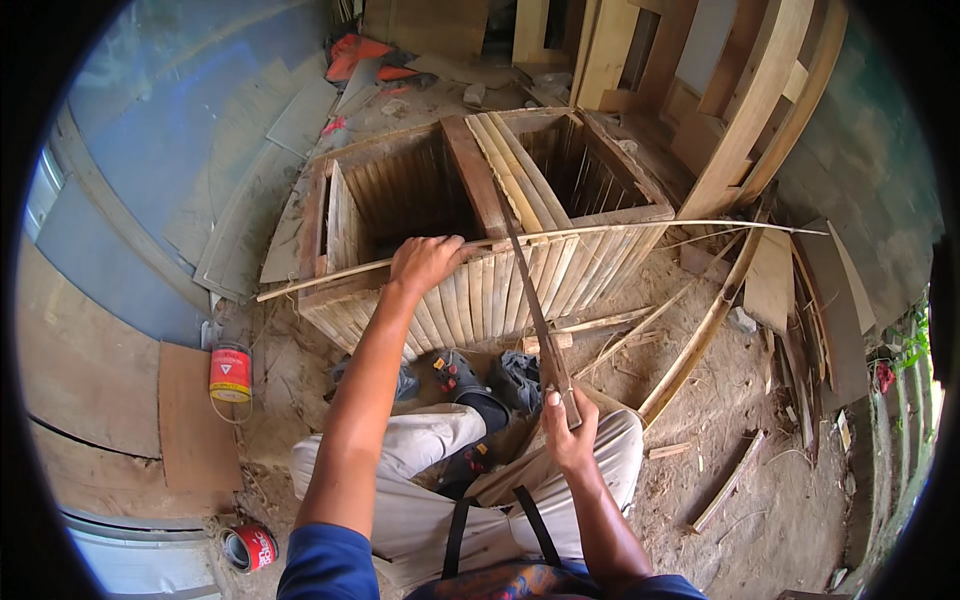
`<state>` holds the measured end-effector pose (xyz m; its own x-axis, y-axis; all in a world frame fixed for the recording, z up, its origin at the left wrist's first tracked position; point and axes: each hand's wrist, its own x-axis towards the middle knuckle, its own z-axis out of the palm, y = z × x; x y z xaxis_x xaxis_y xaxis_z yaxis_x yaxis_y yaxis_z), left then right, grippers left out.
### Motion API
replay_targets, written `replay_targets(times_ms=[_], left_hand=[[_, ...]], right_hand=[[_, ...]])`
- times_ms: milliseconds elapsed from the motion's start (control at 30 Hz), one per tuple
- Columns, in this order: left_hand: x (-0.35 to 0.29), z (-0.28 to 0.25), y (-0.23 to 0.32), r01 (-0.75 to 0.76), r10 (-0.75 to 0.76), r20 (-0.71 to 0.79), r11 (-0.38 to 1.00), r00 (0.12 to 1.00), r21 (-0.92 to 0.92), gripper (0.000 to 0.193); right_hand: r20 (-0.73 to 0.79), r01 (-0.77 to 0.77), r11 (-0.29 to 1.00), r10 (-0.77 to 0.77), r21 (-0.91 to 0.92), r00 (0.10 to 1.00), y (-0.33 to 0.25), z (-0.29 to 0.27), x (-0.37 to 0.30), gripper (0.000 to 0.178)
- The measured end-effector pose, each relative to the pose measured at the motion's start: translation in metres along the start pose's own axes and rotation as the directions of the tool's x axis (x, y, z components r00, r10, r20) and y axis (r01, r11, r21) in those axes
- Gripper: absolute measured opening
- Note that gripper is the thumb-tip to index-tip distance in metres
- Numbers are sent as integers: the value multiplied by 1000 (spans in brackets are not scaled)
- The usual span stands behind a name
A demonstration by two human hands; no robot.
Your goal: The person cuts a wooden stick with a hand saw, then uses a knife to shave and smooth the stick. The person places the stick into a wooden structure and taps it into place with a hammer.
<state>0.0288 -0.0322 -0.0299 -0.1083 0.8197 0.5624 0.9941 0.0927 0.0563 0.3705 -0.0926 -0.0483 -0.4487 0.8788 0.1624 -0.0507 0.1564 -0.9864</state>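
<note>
My left hand presses a long thin bamboo strip onto the near top edge of a slatted wooden box, its fingers closed round the strip. Both ends of the strip stick out past the box. Low between my knees, my right hand is closed round the handle of a handsaw. Its long, dark, tapering blade points away from me and crosses the strip just right of my left hand. The teeth are too small to make out. Two open compartments show in the box, parted by boards.
A red and yellow can stands at left, with another red can lying nearer. Bamboo offcuts and a long curved strip lie on the dirt at right. Wooden frames lean behind; an orange cloth lies far left.
</note>
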Motion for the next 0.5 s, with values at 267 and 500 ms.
replay_targets(times_ms=[267,500], left_hand=[[-6,1,12,135,-141,-19,976,990,-168,40],[3,-4,9,246,-243,51,916,969,-316,38]], right_hand=[[-1,-45,999,45,1,999,13,6,-6,35],[-16,-34,999,34,11,999,15,5,-3,33]])
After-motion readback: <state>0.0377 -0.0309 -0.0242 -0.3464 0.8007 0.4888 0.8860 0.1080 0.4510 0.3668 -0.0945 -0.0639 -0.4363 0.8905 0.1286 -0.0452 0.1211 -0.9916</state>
